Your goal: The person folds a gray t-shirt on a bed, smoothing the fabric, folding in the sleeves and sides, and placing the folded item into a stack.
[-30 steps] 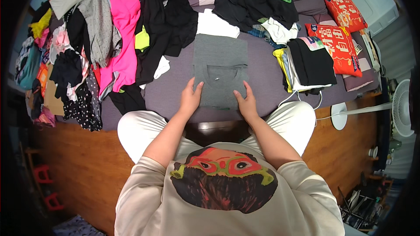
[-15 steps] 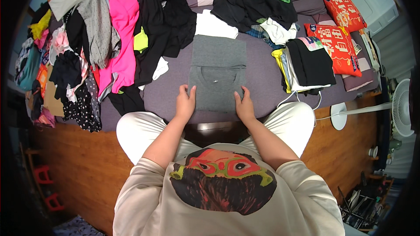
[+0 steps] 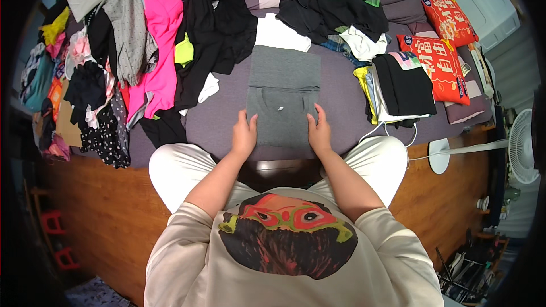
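A dark grey T-shirt (image 3: 280,125) lies folded into a narrow rectangle in front of me on the purple-grey couch seat. Its neckline faces up, and a crosswise fold runs just above the collar. My left hand (image 3: 245,135) rests at the shirt's left edge, thumb on the fabric and index finger apart from it. At the right edge my right hand (image 3: 319,132) lies the same way, thumb and index finger spread. Neither hand visibly pinches the cloth; the other fingers are partly hidden.
Loose clothes, including a bright pink garment (image 3: 162,45), heap up on the left. A folded clothes stack (image 3: 404,85) sits at right, near red packages (image 3: 437,68). A dark clothing pile (image 3: 333,14) and white cloth (image 3: 278,32) lie behind. A white fan (image 3: 520,145) stands far right.
My right hand has slid slightly farther up the shirt's right edge. The left hand has shifted a little along the left edge. The shirt stays folded in nearly the same place.
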`<state>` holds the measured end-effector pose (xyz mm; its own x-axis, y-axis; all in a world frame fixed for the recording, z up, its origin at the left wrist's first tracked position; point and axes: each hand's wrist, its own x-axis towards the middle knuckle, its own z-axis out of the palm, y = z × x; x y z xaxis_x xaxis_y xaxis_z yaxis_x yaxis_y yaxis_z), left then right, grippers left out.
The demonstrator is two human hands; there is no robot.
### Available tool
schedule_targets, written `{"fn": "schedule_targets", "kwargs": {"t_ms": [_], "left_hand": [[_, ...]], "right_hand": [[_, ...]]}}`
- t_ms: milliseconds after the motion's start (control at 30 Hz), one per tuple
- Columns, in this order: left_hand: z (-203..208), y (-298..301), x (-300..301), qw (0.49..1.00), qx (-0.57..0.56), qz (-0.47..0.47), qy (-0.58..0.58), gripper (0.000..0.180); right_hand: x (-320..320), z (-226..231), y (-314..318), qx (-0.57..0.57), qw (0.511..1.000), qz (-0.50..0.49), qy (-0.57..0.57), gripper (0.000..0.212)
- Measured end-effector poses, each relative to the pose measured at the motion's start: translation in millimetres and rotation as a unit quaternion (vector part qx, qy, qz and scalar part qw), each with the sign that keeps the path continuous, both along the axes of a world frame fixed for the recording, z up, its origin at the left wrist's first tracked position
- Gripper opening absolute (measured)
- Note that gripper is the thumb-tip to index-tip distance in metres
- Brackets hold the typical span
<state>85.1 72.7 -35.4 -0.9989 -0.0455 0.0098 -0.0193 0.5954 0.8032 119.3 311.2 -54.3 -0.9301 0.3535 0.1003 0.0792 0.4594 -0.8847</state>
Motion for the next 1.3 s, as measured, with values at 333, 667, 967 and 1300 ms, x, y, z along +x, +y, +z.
{"fn": "schedule_targets", "kwargs": {"t_ms": [333, 667, 967, 1300], "left_hand": [[4, -4, -12, 0.96, -0.212, 0.005, 0.181, 0.054], [13, 21, 13, 0.995, -0.009, -0.007, -0.099, 0.08], [15, 27, -4, 0.994, -0.075, -0.02, -0.076, 0.073], [-28, 47, -27, 0.942, -0.283, -0.15, 0.101, 0.063]], "right_hand": [[-3, 9, -7, 0.309, 0.939, -0.063, -0.139, 0.057], [-14, 34, 26, 0.277, 0.954, 0.07, -0.089, 0.061], [-20, 45, 25, 0.311, 0.928, 0.0, -0.206, 0.063], [-36, -13, 11, 0.376, 0.918, 0.106, -0.069, 0.063]]}}
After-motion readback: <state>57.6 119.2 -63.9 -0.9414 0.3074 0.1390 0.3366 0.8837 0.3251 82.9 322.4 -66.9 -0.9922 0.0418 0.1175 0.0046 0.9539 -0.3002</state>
